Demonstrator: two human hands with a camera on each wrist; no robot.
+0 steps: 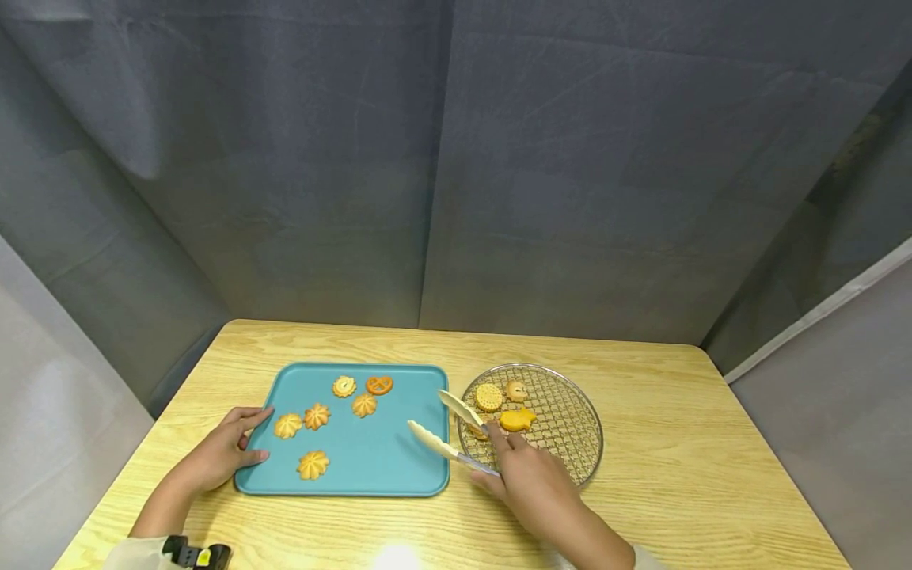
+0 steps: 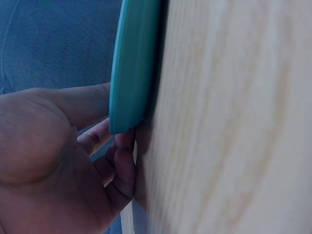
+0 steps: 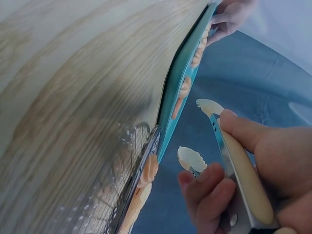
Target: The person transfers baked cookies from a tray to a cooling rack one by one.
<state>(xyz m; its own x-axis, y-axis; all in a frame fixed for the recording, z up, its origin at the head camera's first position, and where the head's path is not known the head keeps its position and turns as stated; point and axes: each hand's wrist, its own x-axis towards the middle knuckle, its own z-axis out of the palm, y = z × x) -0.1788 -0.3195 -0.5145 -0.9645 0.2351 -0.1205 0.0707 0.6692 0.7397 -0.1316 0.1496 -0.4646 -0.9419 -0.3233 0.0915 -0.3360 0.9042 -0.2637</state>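
Observation:
My right hand (image 1: pixel 536 481) holds a pair of tongs (image 3: pixel 246 180) with cream tips. In the head view the tips are spread apart, over the right end of a teal tray (image 1: pixel 385 467), and nothing is between them. My left hand (image 1: pixel 222 450) grips the tray's left edge, thumb on top and fingers at the underside in the left wrist view. On the tray lie several flower-shaped cookies (image 1: pixel 313 465), a round cookie (image 1: pixel 344 386) and a pretzel (image 1: pixel 379 385). A round wire rack (image 1: pixel 570 427) bears a round cookie (image 1: pixel 488 397), a yellow fish-shaped cookie (image 1: pixel 517 419) and others, one partly hidden by the tongs.
The tray and the rack stand side by side on a wooden table (image 1: pixel 684 475). Grey curtains (image 1: pixel 556 174) hang behind the table and along its sides.

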